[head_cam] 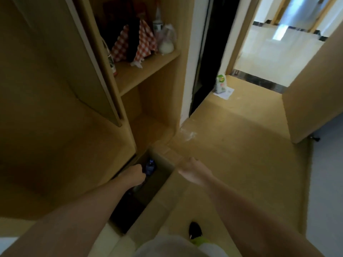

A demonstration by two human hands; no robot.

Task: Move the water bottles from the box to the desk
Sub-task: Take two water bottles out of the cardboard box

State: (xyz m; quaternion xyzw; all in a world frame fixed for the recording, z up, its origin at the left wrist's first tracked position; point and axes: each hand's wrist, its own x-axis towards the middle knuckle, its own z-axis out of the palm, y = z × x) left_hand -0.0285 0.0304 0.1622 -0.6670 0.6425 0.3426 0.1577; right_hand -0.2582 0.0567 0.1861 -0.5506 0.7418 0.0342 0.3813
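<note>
Head view: left hand [134, 175] reaches down into the open cardboard box [159, 184], fist curled shut beside a blue-capped water bottle [150, 167]; can't tell if it actually grips the bottle. Bottle stands inside the box, just right of that hand. Right hand [189, 168] rests on the box's far flap, fingers bent down over the edge. Blurry wooden shelf unit [146, 67] above the hands.

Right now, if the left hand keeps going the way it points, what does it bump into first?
Probably the water bottle. The left hand reaches into the open box, right beside the blue cap; whether they touch is unclear.
</note>
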